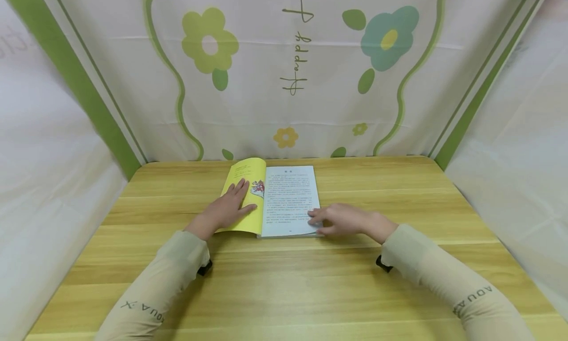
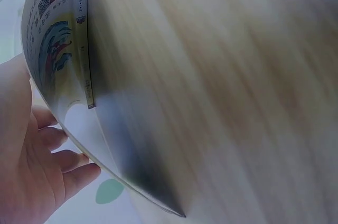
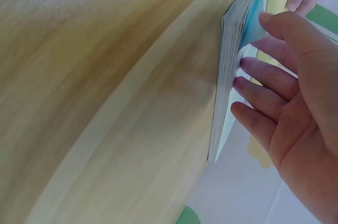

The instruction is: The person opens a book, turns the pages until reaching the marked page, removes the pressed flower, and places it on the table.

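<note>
An open book lies on the table, its yellow inside cover (image 1: 241,171) at the left and a white printed page (image 1: 288,193) at the right. My left hand (image 1: 226,208) rests on the yellow side with its fingers extended. In the left wrist view the outer face of the cover (image 2: 55,39) curves up off the wood, the fingers against its other face. At the book's lower right corner, my right hand (image 1: 343,219) pinches a lifted page corner (image 3: 254,26) between thumb and index finger. Its other fingers spread over the page block (image 3: 224,71).
The wooden table (image 1: 284,287) extends around the book on every side. Behind it hangs a pale cloth (image 1: 266,104) printed with flowers, and white cloth walls (image 1: 57,149) stand at both sides. Dark wrist devices (image 1: 205,268) show under both sleeves.
</note>
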`<action>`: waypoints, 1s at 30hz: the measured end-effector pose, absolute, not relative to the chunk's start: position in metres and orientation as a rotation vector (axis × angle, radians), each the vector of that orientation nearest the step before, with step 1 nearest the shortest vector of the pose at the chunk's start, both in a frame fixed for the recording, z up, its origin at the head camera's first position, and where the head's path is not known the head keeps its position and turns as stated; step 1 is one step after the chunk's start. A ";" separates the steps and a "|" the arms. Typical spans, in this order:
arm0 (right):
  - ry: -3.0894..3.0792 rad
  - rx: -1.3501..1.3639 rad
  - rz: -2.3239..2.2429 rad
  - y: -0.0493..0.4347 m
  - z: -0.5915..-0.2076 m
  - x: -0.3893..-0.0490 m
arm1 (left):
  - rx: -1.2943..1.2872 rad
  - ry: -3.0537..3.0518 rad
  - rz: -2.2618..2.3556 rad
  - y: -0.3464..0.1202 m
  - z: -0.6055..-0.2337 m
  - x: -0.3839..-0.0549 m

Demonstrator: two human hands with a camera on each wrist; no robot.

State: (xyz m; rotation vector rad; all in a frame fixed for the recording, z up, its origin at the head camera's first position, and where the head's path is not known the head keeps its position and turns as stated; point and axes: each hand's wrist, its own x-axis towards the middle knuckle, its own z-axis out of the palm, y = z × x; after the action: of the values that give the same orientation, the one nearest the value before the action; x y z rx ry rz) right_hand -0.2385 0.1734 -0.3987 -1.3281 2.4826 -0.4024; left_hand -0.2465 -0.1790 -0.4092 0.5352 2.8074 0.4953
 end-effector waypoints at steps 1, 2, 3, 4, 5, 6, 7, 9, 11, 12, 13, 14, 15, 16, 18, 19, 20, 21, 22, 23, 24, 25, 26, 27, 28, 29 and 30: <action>2.481 -1.346 -0.409 0.174 -0.399 -0.239 | 0.532 2.805 0.498 -0.179 -0.409 -0.247; 2.479 -1.362 -0.414 0.175 -0.399 -0.240 | 0.527 2.804 0.500 -0.179 -0.408 -0.247; 2.478 -1.380 -0.418 0.175 -0.399 -0.241 | 0.522 2.801 0.503 -0.179 -0.407 -0.247; 2.479 -1.394 -0.419 0.176 -0.399 -0.241 | 0.518 2.798 0.508 -0.179 -0.407 -0.246; 2.479 -1.407 -0.421 0.176 -0.400 -0.242 | 0.512 2.793 0.515 -0.179 -0.406 -0.246; 2.483 -1.419 -0.419 0.177 -0.401 -0.242 | 0.510 2.789 0.521 -0.179 -0.406 -0.246; 2.486 -1.429 -0.417 0.177 -0.402 -0.243 | 0.507 2.785 0.526 -0.180 -0.406 -0.246; 2.497 -1.455 -0.413 0.178 -0.403 -0.243 | 0.503 2.778 0.537 -0.180 -0.406 -0.246; 2.522 -1.481 -0.400 0.178 -0.405 -0.244 | 0.498 2.772 0.548 -0.181 -0.406 -0.246; 2.535 -1.491 -0.394 0.178 -0.406 -0.244 | 0.497 2.770 0.553 -0.181 -0.406 -0.246; 2.550 -1.503 -0.388 0.178 -0.407 -0.244 | 0.495 2.769 0.558 -0.182 -0.406 -0.246; 2.567 -1.507 -0.387 0.178 -0.407 -0.244 | 0.495 2.767 0.562 -0.181 -0.405 -0.245; 2.587 -1.509 -0.384 0.177 -0.408 -0.243 | 0.490 2.763 0.566 -0.181 -0.405 -0.245; 2.608 -1.513 -0.381 0.177 -0.409 -0.243 | 0.485 2.760 0.569 -0.181 -0.405 -0.245; 2.649 -1.508 -0.394 0.176 -0.410 -0.243 | 0.480 2.754 0.573 -0.181 -0.406 -0.244; 2.675 -1.503 -0.400 0.176 -0.410 -0.243 | 0.476 2.750 0.575 -0.180 -0.406 -0.244; 2.698 -1.483 -0.422 0.176 -0.411 -0.243 | 0.470 2.745 0.577 -0.180 -0.406 -0.244; 2.721 -1.471 -0.439 0.175 -0.411 -0.243 | 0.462 2.742 0.580 -0.179 -0.406 -0.243; 2.740 -1.449 -0.469 0.175 -0.412 -0.243 | 0.464 2.742 0.582 -0.179 -0.406 -0.243; 2.758 -1.421 -0.499 0.174 -0.412 -0.244 | 0.467 2.743 0.584 -0.179 -0.406 -0.243; 2.778 -1.391 -0.528 0.173 -0.411 -0.244 | 0.468 2.743 0.587 -0.179 -0.406 -0.243; 2.796 -1.363 -0.557 0.172 -0.411 -0.244 | 0.469 2.745 0.588 -0.179 -0.406 -0.243; 2.814 -1.322 -0.587 0.171 -0.411 -0.245 | 0.472 2.746 0.592 -0.179 -0.406 -0.243; 2.830 -1.274 -0.620 0.170 -0.411 -0.245 | 0.478 2.748 0.593 -0.179 -0.406 -0.243; 2.841 -1.213 -0.656 0.169 -0.411 -0.246 | 0.485 2.751 0.593 -0.179 -0.406 -0.243; 2.854 -1.150 -0.690 0.167 -0.411 -0.246 | 0.488 2.753 0.593 -0.179 -0.407 -0.243; 2.864 -1.086 -0.728 0.166 -0.411 -0.246 | 0.491 2.754 0.593 -0.180 -0.407 -0.244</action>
State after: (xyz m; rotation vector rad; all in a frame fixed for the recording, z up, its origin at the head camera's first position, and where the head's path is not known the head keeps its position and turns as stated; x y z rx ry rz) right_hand -0.2463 0.1657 -0.4112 -1.0856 2.8636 -0.7284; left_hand -0.2436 -0.1796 -0.4069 0.4906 2.7537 0.5931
